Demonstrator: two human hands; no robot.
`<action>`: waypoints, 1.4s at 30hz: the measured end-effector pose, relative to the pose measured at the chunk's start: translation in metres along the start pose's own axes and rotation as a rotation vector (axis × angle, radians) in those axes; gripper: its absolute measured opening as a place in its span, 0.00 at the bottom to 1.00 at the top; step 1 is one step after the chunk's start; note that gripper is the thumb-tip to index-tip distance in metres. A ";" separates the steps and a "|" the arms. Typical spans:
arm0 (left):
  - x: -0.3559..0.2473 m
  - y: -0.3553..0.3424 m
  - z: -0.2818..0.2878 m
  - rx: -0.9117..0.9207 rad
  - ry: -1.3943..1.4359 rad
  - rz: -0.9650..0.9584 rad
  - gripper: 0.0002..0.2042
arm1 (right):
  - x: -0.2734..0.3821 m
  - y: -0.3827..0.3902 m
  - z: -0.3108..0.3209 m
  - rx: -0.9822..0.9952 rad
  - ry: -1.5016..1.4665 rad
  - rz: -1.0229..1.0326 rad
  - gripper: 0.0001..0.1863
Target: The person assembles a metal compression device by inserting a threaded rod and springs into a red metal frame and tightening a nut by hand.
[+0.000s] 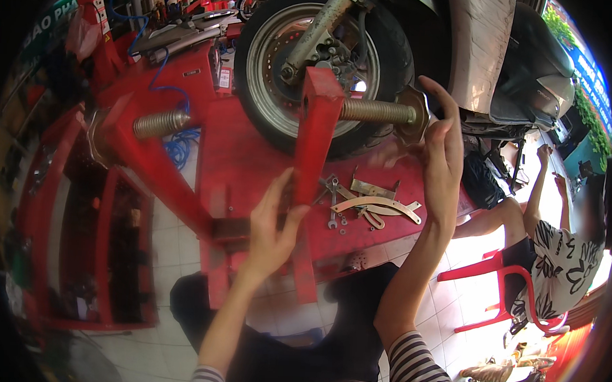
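My left hand [272, 223] is closed round the lower part of a red metal clamp arm [316, 137], its thumb on the near side. From the arm's top a threaded screw [376, 112] runs right to a round metal hand wheel [411, 117]. My right hand [443, 152] grips that wheel's rim, thumb on one side and a long finger stretched past the other. A second red arm [162, 169] with its own screw [161, 125] stands at the left. Behind the clamp is a scooter's front wheel [254, 81], with tyre, rim and fork.
On the red platform [243, 145] lie an open-ended wrench [333, 204], curved metal brackets [379, 205], and small nuts. A blue hose [179, 149] coils at the left. A red shelf unit [105, 251] stands at left. At right, another person [560, 260] sits on a red chair [475, 267].
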State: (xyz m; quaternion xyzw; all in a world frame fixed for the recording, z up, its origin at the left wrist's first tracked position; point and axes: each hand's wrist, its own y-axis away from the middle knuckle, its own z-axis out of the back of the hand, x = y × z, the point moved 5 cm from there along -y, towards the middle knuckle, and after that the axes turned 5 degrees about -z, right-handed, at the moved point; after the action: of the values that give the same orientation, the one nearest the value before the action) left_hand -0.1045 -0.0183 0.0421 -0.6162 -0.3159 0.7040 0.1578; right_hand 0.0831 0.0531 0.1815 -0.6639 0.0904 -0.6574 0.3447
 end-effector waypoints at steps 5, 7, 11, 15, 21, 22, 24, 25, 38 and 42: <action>-0.001 -0.010 -0.007 0.025 -0.012 0.003 0.25 | -0.002 -0.002 -0.014 -0.051 -0.100 0.100 0.40; 0.001 -0.010 -0.008 0.024 -0.034 -0.005 0.24 | -0.002 -0.004 -0.015 -0.063 -0.030 0.246 0.40; 0.001 -0.007 -0.008 0.032 -0.060 0.025 0.22 | -0.011 -0.007 0.000 0.080 -0.255 -0.019 0.35; -0.002 -0.007 -0.010 0.040 -0.052 0.029 0.23 | -0.015 -0.009 0.002 -0.092 -0.027 0.150 0.41; -0.001 -0.008 -0.005 0.063 -0.039 0.068 0.23 | -0.012 -0.006 0.004 -0.091 0.036 -0.046 0.39; 0.000 -0.007 -0.006 0.059 -0.039 0.047 0.23 | -0.014 -0.006 0.006 -0.076 0.000 -0.116 0.38; 0.005 -0.006 -0.007 0.050 -0.039 0.006 0.23 | -0.010 -0.007 -0.003 -0.087 -0.034 0.124 0.38; 0.005 -0.006 -0.008 0.045 -0.042 0.006 0.23 | -0.005 -0.008 -0.004 -0.156 -0.059 0.266 0.37; 0.003 -0.006 -0.009 -0.004 -0.057 0.000 0.21 | -0.011 -0.004 0.004 -0.091 -0.057 -0.025 0.31; 0.002 -0.005 -0.010 0.007 -0.137 -0.021 0.21 | -0.008 -0.007 0.002 -0.147 -0.058 0.109 0.29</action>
State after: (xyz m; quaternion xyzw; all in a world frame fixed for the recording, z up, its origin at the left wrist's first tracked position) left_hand -0.0961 -0.0106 0.0434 -0.5625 -0.3301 0.7440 0.1452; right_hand 0.0820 0.0632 0.1793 -0.7004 0.1644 -0.6097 0.3327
